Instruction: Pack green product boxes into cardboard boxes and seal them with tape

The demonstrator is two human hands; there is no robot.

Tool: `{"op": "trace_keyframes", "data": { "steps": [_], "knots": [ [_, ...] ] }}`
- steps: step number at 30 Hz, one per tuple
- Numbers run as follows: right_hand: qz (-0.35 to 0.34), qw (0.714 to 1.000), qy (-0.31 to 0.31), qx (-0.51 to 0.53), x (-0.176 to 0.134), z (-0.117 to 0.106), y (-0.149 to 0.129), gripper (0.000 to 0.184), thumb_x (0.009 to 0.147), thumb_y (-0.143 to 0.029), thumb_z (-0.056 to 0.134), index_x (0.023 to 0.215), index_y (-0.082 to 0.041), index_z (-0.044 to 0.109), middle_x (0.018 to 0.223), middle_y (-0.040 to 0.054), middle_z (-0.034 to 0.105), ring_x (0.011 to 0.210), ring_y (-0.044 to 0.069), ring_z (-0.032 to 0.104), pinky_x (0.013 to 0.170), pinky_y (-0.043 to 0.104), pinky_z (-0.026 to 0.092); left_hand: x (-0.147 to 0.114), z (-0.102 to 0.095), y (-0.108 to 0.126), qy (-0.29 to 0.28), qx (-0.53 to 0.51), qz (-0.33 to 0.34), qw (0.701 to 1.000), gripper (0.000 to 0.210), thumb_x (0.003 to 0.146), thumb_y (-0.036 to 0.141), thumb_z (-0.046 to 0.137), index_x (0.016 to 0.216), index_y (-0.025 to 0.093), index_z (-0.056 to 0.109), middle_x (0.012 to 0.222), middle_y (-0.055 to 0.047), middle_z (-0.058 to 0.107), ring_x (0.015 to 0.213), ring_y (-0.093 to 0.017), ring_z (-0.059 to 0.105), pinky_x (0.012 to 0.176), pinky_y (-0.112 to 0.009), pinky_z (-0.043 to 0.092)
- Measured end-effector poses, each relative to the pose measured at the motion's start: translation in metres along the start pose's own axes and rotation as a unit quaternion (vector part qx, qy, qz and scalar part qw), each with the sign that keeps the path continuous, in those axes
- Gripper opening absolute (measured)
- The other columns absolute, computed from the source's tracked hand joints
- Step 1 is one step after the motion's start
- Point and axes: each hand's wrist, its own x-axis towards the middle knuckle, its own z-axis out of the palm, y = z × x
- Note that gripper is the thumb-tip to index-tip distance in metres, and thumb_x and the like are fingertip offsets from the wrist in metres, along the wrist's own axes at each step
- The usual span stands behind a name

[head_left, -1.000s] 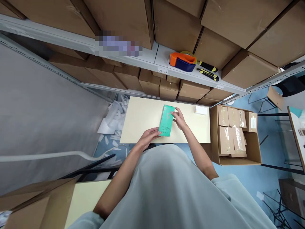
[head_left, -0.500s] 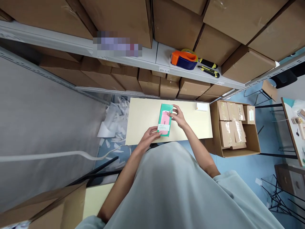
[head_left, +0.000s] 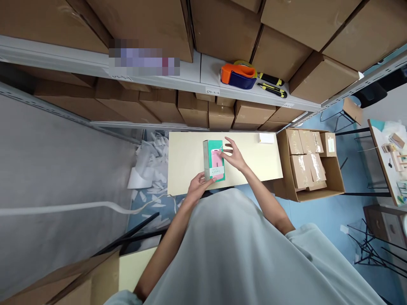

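A small green product box (head_left: pixel 210 173) with a pink device pictured on its front and a white label band is held over the cream table. My left hand (head_left: pixel 199 186) grips its lower left corner, with the thumb across the bottom of the front. By the upper right edge, my right hand (head_left: pixel 234 156) has its fingers spread apart; only its thumb appears to touch the front face. The left side panel of the box is visible. A small white box (head_left: pixel 266 138) lies on the table (head_left: pixel 187 156) to the right.
On the right, a large open carton (head_left: pixel 335 178) holds several taped brown boxes. Ahead, the shelf (head_left: pixel 205 76) carries cartons, an orange-and-blue tape dispenser (head_left: pixel 238 77) and yellow-black utility knives (head_left: pixel 271 84). White scraps (head_left: pixel 149 165) are heaped left of the table, near a white cable (head_left: pixel 108 204).
The green box has turned, so its left side panel now shows. My right hand's fingers have opened away from its edge, while my left hand keeps hold of the lower corner.
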Motion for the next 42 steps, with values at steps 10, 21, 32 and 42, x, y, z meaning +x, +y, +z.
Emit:
{"op": "trace_keyframes", "data": {
  "steps": [10, 21, 32, 42],
  "knots": [
    [0.020, 0.999, -0.002, 0.036, -0.002, 0.004, 0.003, 0.087, 0.079, -0.048, 0.091, 0.155, -0.034, 0.051, 0.135, 0.0088, 0.071, 0.109, 0.027, 0.076, 0.092, 0.044, 0.068, -0.009, 0.006, 0.006, 0.059, 0.055, 0.068, 0.994, 0.079, 0.066, 0.066, 0.098, 0.124, 0.022, 0.066, 0.136, -0.016, 0.074, 0.134, -0.035, 0.071, 0.106, -0.048, 0.064],
    [0.055, 0.994, -0.071, 0.060, 0.003, -0.002, 0.006, 0.094, 0.081, -0.050, 0.093, 0.162, -0.033, 0.048, 0.138, 0.0104, 0.073, 0.113, 0.028, 0.077, 0.095, 0.045, 0.069, -0.005, 0.000, 0.002, -0.024, -0.051, -0.018, 0.998, 0.075, 0.058, 0.064, 0.103, 0.113, 0.020, 0.078, 0.113, -0.012, 0.086, 0.116, -0.034, 0.081, 0.111, -0.049, 0.063],
    [0.020, 0.999, -0.022, 0.028, 0.000, 0.006, 0.013, 0.099, 0.082, -0.052, 0.093, 0.165, -0.032, 0.044, 0.137, 0.0104, 0.072, 0.108, 0.026, 0.076, 0.097, 0.046, 0.069, -0.011, 0.007, 0.004, 0.091, 0.068, 0.084, 0.990, 0.078, 0.067, 0.059, 0.099, 0.129, 0.022, 0.070, 0.138, -0.015, 0.071, 0.130, -0.034, 0.072, 0.103, -0.048, 0.068],
    [0.032, 0.983, -0.140, 0.115, 0.001, -0.015, 0.002, 0.094, 0.077, -0.049, 0.096, 0.156, -0.035, 0.047, 0.130, 0.0053, 0.074, 0.111, 0.027, 0.078, 0.092, 0.040, 0.069, -0.006, -0.007, 0.003, -0.080, -0.083, -0.043, 0.992, 0.080, 0.055, 0.056, 0.109, 0.121, 0.019, 0.081, 0.117, -0.014, 0.087, 0.127, -0.038, 0.078, 0.119, -0.054, 0.061]
  ]
}}
